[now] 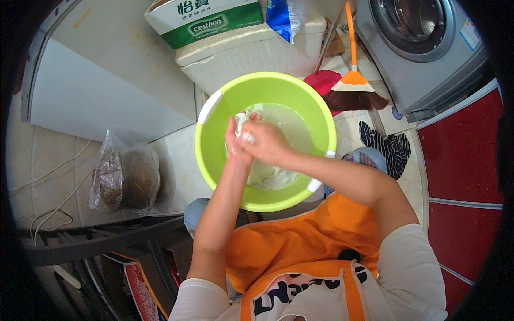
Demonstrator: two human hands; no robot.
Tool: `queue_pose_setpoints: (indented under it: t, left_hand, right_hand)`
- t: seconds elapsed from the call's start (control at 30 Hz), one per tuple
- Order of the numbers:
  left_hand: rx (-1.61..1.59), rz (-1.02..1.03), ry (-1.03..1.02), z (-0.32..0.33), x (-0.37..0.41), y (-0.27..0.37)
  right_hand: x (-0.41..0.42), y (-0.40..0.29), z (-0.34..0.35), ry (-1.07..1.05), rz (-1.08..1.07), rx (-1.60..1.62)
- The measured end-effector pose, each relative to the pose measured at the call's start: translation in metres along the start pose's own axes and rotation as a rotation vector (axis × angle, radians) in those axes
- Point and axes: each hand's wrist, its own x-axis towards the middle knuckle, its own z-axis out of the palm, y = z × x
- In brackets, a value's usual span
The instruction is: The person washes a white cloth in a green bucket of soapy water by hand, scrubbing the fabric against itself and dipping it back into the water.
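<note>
Over a lime-green plastic basin (209, 164), my two hands meet with a bunched wet white cloth (241, 120) between them. My left hand (235, 142) supports the cloth along its palm and fingers. Closed over the cloth from the right, my right hand (267, 140) presses it against the left palm. Part of the cloth is hidden by my fingers. Cloudy, slightly foamy water (295, 132) fills the lower part of the basin. More pale cloth (269, 178) lies in the water near my side; whether it joins the held piece cannot be seen.
Behind the basin stands a pale lidded container (249, 60) bearing a Cestbon carton (209, 24). A broom (353, 86), red dustpan (321, 82) and washing machine (421, 68) are at right, near a striped cloth (387, 148). A plastic-wrapped bundle (126, 176) sits left, beside a white cabinet (112, 88).
</note>
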Motion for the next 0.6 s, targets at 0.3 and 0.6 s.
queue_pose_setpoints:
  t: [0.3,0.6]
  left_hand:
    - [-0.052,-0.069,-0.079,0.012,-0.016,-0.031]
    - [-0.089,0.01,-0.105,-0.004,-0.003,0.003]
  right_hand:
    - [0.039,0.048,-0.002,0.115,0.232,-0.257]
    - [-0.019,-0.001,0.032,0.171,-0.151,0.225]
